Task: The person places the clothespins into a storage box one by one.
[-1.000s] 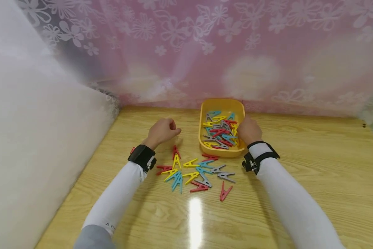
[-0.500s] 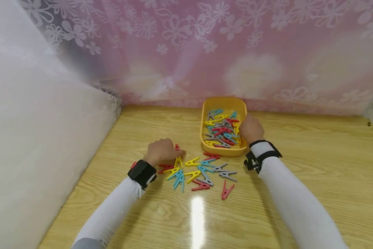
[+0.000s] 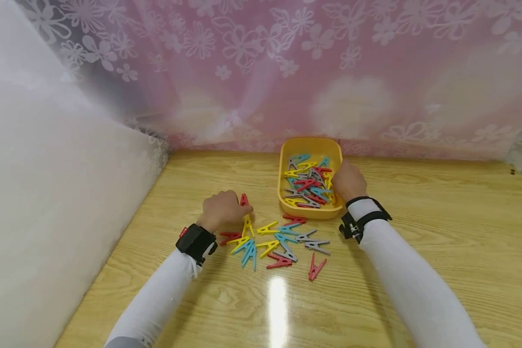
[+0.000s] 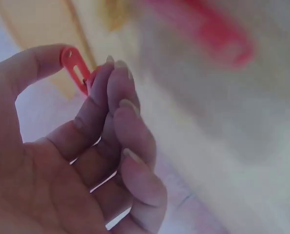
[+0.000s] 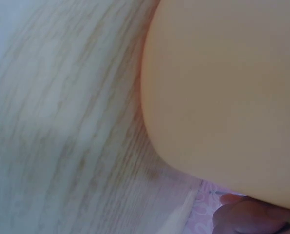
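Observation:
My left hand (image 3: 223, 210) pinches a red clothespin (image 4: 76, 70) between thumb and index finger, while the other fingers bend alongside. In the head view this clothespin stands up behind the thumb, just above a yellow clothespin (image 3: 247, 226) on the table. My right hand (image 3: 349, 181) grips the right side wall of a yellow plastic basket (image 3: 311, 212). In the right wrist view the basket's smooth wall fills the right half, with curled fingers (image 5: 252, 217) at its edge. Several red, yellow, blue and grey clothespins are piled in the basket.
Several loose clothespins lie in front of the basket, among them a grey one (image 3: 317, 247) and a red one (image 3: 317, 267). A pink flowered curtain (image 3: 261, 72) hangs behind the wooden table (image 3: 439, 232). A white wall (image 3: 38, 193) borders the left side.
My left hand has come down toward the near pile and taken hold of the red clothespin, which has shifted slightly up and away from the pile. The right hand stays at the basket.

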Tool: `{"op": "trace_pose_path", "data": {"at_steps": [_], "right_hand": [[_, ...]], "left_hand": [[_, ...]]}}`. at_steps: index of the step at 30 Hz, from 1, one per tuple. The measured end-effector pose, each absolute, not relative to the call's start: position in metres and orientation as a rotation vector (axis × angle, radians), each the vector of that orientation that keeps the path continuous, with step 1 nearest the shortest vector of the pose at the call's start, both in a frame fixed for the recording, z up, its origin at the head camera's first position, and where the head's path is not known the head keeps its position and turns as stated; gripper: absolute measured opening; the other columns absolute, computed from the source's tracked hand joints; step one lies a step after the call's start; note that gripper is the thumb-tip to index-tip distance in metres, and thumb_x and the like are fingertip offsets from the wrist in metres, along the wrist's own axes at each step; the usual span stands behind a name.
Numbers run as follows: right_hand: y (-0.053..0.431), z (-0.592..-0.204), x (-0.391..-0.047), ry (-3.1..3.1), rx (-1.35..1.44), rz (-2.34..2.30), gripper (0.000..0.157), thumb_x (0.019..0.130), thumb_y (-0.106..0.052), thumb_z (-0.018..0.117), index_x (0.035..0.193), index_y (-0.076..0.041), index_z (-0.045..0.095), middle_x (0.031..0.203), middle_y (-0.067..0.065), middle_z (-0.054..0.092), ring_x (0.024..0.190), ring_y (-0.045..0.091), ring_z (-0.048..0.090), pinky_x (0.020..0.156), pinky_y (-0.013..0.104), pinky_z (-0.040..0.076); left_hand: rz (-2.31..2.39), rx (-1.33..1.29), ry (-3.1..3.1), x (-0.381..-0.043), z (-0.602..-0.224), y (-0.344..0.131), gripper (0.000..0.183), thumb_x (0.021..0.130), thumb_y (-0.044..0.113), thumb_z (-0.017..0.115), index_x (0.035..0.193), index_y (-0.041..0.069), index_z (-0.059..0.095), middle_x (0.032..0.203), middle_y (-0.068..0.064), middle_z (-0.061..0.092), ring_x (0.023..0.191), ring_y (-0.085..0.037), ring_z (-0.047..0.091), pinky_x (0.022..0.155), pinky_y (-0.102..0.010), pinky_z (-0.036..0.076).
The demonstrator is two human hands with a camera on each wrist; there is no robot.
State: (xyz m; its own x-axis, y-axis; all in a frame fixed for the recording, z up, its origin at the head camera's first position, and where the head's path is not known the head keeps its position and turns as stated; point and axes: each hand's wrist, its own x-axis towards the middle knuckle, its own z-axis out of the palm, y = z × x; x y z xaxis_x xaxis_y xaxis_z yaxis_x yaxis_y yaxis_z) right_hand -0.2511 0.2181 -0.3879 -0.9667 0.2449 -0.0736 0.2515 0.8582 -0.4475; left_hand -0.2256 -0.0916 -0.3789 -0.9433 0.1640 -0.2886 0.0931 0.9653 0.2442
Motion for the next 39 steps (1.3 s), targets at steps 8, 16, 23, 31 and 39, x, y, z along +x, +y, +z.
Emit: {"op": "trace_pose_path", "data": {"at_steps": [8,16,23,31,39], "right_hand": [[0.216,-0.390,-0.249,3.022,0.382,-0.784,0.028,0.096,-0.006,0.045,0.119,0.009,0.048,0.107,0.027,0.059,0.095,0.039,0.060,0.076,0.052,0.051],[0.210,-0.390,-0.253,3.016,0.362,-0.801,0.032,0.096,-0.007,0.045,0.124,0.008,0.046,0.109,0.026,0.059,0.096,0.038,0.060,0.077,0.053,0.051],[0.205,-0.391,-0.256,3.011,0.363,-0.797,0.033,0.096,-0.008,0.048,0.124,0.008,0.045,0.107,0.026,0.058,0.095,0.038,0.061,0.078,0.052,0.051],[0.209,-0.390,-0.257,3.048,0.353,-0.768,0.032,0.097,-0.009,0.047,0.125,0.008,0.045,0.108,0.026,0.058,0.096,0.038,0.061,0.078,0.053,0.051],[0.222,-0.391,-0.258,3.022,0.406,-0.728,0.034,0.099,-0.011,0.045,0.126,0.010,0.042,0.107,0.027,0.057,0.095,0.038,0.061,0.076,0.053,0.051]], "left_hand": [[0.470,0.266,2.918,-0.246,-0.346,-0.068,0.055,0.086,0.059,0.058,0.056,0.015,0.043,0.050,0.003,0.031,0.043,-0.014,0.031,0.043,-0.029,0.018],[0.509,0.526,2.976,-0.263,-0.333,-0.010,0.049,0.088,0.057,0.055,0.061,0.016,0.050,0.053,0.003,0.039,0.045,-0.014,0.037,0.043,-0.028,0.019],[0.571,0.631,2.942,-0.271,-0.345,0.016,0.056,0.092,0.060,0.048,0.057,0.016,0.045,0.051,0.003,0.031,0.042,-0.013,0.029,0.042,-0.028,0.015],[0.725,0.604,3.018,-0.277,-0.356,0.007,0.030,0.098,0.042,0.050,0.086,0.017,0.062,0.073,0.001,0.057,0.060,-0.017,0.050,0.049,-0.031,0.033],[0.773,0.565,3.036,-0.278,-0.363,-0.009,0.022,0.096,0.034,0.054,0.089,0.016,0.065,0.082,0.001,0.061,0.068,-0.017,0.054,0.056,-0.032,0.041]]}}
